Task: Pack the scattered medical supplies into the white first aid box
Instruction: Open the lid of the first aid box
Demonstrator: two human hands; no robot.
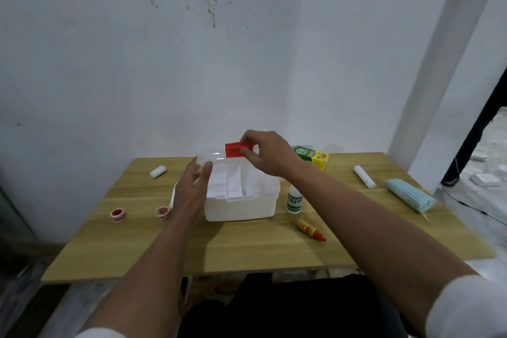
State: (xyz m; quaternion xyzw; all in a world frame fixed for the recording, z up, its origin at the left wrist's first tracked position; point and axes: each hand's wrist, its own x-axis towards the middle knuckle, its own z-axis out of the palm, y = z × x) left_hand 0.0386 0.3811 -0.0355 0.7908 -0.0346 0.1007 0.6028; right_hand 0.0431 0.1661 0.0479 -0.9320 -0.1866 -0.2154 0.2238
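White plastic is catching the light at the middle of the wooden table (247,250), where the first aid box (241,207) is sitting with its top open and pale dividers showing inside. The person's right hand (270,155) is reaching over the far edge of the box and pinching a red latch (234,150) on the clear lid (212,158) between thumb and fingertips. The left hand (192,191) is hovering at the box's left side with fingers spread and loosely curved, its fingertips up by the lid's left end; whether they are touching it I cannot tell, since the hand is blurred.

Supplies are lying scattered around the box. Two small red-and-white tape rolls (118,214) are resting to the left, one just beside the left wrist. A white gauze roll (158,171) is lying far left near the wall, and a longer bandage roll (364,176) is lying at the far right. A stack of blue face masks (410,198) is sitting near the right edge. Behind the right forearm, a green and yellow carton (312,158) is showing what reads as "80" on its top. A white dropper bottle (294,200) with a green label is standing just right of the box, its lettering too blurred to read. An orange tube (311,230) with a red cap is lying in front of it.
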